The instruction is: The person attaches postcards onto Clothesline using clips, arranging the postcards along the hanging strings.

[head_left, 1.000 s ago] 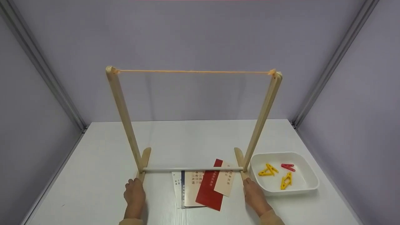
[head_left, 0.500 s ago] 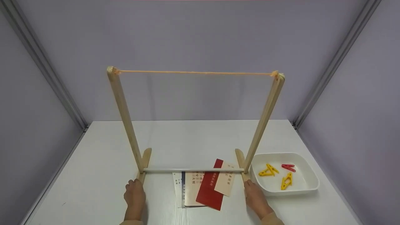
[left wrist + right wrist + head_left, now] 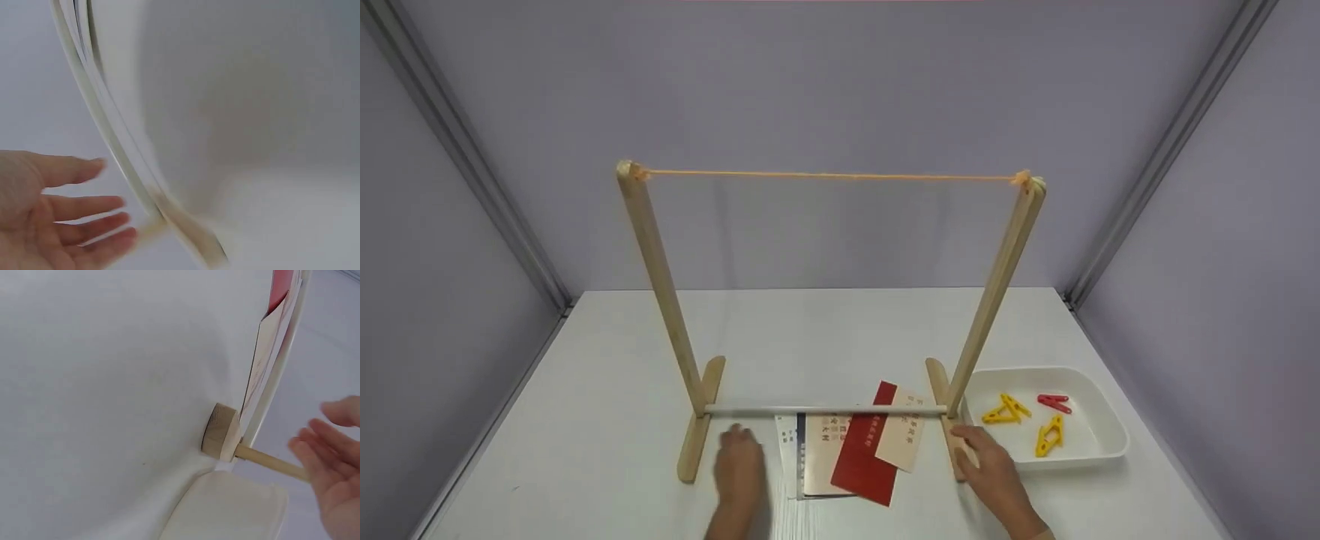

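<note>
Left hand (image 3: pixel 740 463) has come off the rack (image 3: pixel 661 292), fingers loose and empty; right hand (image 3: pixel 996 474), also loose and empty, is by its right foot (image 3: pixel 937 381); rack stands over the cards (image 3: pixel 862 465), seemingly settled

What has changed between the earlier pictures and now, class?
The left hand has let go of the left foot of the stand and moved right toward the papers. The right hand has opened and eased slightly right; whether it touches the right foot is unclear. The stand stayed upright; papers, tray and clips look unmoved.
</note>
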Demonstrator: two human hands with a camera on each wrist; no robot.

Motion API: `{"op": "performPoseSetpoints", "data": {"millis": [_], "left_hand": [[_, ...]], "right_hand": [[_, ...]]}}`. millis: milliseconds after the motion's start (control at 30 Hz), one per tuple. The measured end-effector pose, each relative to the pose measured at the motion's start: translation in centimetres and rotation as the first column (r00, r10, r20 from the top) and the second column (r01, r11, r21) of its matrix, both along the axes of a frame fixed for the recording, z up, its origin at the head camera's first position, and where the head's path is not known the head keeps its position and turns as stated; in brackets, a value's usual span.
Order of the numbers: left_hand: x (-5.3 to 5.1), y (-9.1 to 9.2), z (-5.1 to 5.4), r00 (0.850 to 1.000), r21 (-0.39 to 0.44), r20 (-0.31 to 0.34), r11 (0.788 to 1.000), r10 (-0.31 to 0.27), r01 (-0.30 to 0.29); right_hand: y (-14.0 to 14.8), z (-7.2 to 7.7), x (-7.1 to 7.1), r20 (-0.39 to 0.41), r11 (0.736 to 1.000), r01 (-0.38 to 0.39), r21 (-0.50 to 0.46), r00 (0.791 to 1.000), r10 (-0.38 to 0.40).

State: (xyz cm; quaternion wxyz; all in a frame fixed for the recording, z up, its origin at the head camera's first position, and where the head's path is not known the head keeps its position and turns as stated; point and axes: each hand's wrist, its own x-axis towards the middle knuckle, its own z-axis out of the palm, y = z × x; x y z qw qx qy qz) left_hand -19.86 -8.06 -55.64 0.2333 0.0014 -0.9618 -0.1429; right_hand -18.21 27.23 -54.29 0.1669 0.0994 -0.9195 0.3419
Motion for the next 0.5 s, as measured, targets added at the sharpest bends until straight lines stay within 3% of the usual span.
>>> {"op": "performPoseSetpoints", "data": {"millis": [33,100,167,233,300,367,433,467,500], "left_hand": [[0.2,2.1,-0.2,0.998,0.040,-0.042,0.998,-0.055,0.057],[0.6,6.2,-0.3,0.981,0.189,-0.025,0.962,-0.195,0.196],[0.8,10.3,-0.1,0.952,0.377,0.002,0.882,-0.307,0.284],[0.7,13.8,0.4,0.921,0.541,0.028,0.781,-0.388,0.313],[0.6,16.8,1.1,0.887,0.708,0.042,0.639,-0.461,0.299],[0.4,19.6,1.9,0.859,0.859,0.071,0.469,-0.507,0.206],[0.2,22.3,2.5,0.850,0.955,0.098,0.290,-0.517,0.066],[0.1,23.6,2.7,0.851,0.977,0.117,0.214,-0.512,-0.006],[0.1,24.8,2.9,0.855,0.985,0.137,0.159,-0.500,-0.065]], "right_hand": [[0.9,0.2,0.2,-0.106,0.997,0.032,-0.073,0.994,-0.039],[3.2,0.8,0.3,-0.222,0.969,0.160,-0.188,0.954,-0.201],[5.9,1.4,0.3,-0.249,0.911,0.327,-0.251,0.888,-0.387],[8.7,1.7,0.3,-0.174,0.829,0.489,-0.271,0.822,-0.542],[11.1,1.8,0.5,-0.007,0.746,0.622,-0.238,0.767,-0.642],[13.3,1.6,0.6,0.163,0.699,0.675,-0.235,0.737,-0.656],[15.0,1.2,0.6,0.324,0.663,0.687,-0.296,0.725,-0.607],[15.7,1.0,0.6,0.394,0.639,0.690,-0.341,0.722,-0.569],[16.2,0.7,0.5,0.445,0.615,0.685,-0.390,0.725,-0.526]]}}
